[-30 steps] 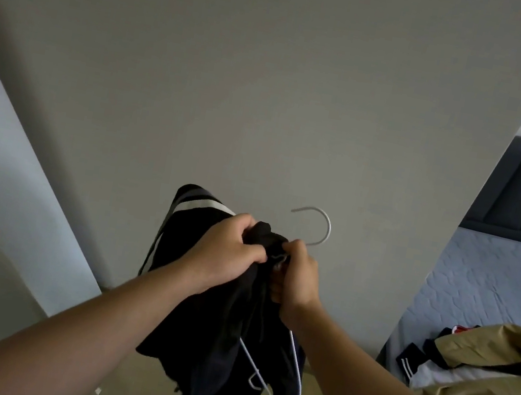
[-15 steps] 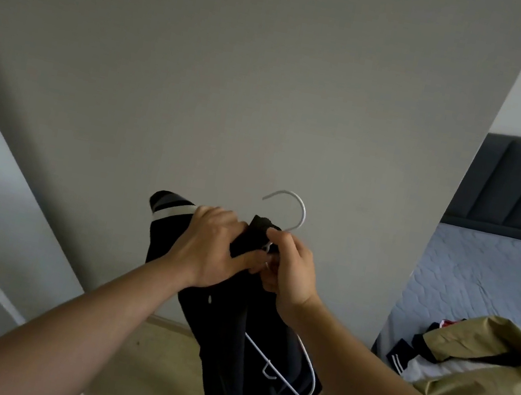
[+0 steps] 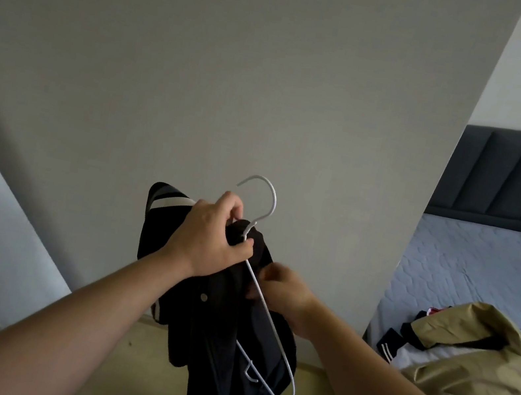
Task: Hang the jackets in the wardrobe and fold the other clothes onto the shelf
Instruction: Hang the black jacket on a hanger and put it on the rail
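I have the left hand [image 3: 210, 237] clenched around the collar of the black fabric jacket with a white stripe [image 3: 216, 322] and the neck of the thin white wire hanger [image 3: 274, 201], held up before the plain grey panel [image 3: 273, 77]. The right hand [image 3: 284, 292] is blurred and seems to pinch the fabric just below.

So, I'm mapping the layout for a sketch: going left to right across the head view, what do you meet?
From the left: left hand → right hand → tan jacket. The black jacket and hanger overlap the hands, so omitted.
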Motion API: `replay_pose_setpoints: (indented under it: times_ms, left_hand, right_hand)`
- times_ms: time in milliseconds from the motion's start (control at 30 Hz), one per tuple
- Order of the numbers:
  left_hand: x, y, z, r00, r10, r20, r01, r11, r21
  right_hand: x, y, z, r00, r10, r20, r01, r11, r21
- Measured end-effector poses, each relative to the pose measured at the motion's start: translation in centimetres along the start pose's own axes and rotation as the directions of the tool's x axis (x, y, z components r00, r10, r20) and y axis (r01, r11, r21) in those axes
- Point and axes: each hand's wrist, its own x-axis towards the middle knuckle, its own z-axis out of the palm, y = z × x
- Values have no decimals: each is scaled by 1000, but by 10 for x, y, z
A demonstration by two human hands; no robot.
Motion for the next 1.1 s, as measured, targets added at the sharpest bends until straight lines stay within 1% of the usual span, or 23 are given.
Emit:
replay_pose_setpoints:
  times_ms: [67,133,200,233,300,367,433,500,600,633,667,733,800,833,867,900,967,1033,1067,1100]
  left_hand:
    - [-2,-2,0,997,-61,39,64,994,-86]
    - [-4,-3,-1,997,-67,44,71,992,-103]
    - [-5,-4,-3,999,-36,20,38,993,-110]
    - [-6,-5,-4,1000,-19,10,20,994,-103]
    - [-7,-10,-8,1000,6,-7,-6,998,-67]
    - [-10,-16,-13,999,10,-36,-12,999,-41]
    - [-12,-20,-19,998,-6,-59,3,999,-46]
    - [-13,-25,-23,997,-18,-74,14,998,-58]
    - [-15,-28,-26,997,-13,-74,7,996,-87]
    - [-15,-27,-27,998,1,-66,-8,994,-109]
    - [-16,-26,-28,998,20,-58,-27,991,-129]
    - [-17,-27,-31,998,42,-44,-48,987,-150]
    - [-19,-32,-34,998,24,-50,-31,989,-146]
    - [-19,-37,-36,998,2,-60,-10,991,-132]
    - [-19,-42,-39,997,-21,-69,13,994,-111]
    - [-20,-49,-42,996,-41,-73,35,996,-80]
    - [-20,-63,-49,996,-72,-61,72,997,-3]
    - [-20,-75,-56,994,-102,-41,104,994,44]
    - [-20,-78,-58,993,-114,-29,115,992,55]
    - [-21,-79,-61,993,-119,-12,119,990,70]
  right_hand:
    - [1,6,4,988,73,134,-42,975,-218]
    - [5,12,11,967,123,225,-11,896,-443]
    - [9,21,18,967,135,216,39,759,-650]
    - [12,24,21,976,118,182,45,711,-702]
    - [16,29,24,991,57,121,48,696,-716]
    - [18,26,26,994,-16,113,93,680,-728]
    - [18,21,29,990,-33,140,120,724,-679]
    - [16,13,33,981,-1,195,127,761,-636]
    - [15,4,45,977,-9,214,163,675,-719]
    - [16,2,48,980,-14,196,155,672,-724]
    - [17,1,51,986,4,167,118,692,-712]
    - [19,-3,53,989,105,107,-14,774,-633]
    - [18,-7,50,980,183,75,-134,892,-431]
    - [17,-10,48,981,187,46,-161,929,-334]
    - [17,-12,44,985,172,22,-159,946,-282]
    - [17,-14,40,991,132,12,-122,947,-297]
    - [15,-22,31,1000,15,3,-12,921,-390]
    - [10,-35,19,996,-87,3,80,910,-407]
    - [9,-42,13,989,-147,6,133,878,-460]
    - [8,-50,8,974,-224,14,193,804,-563]
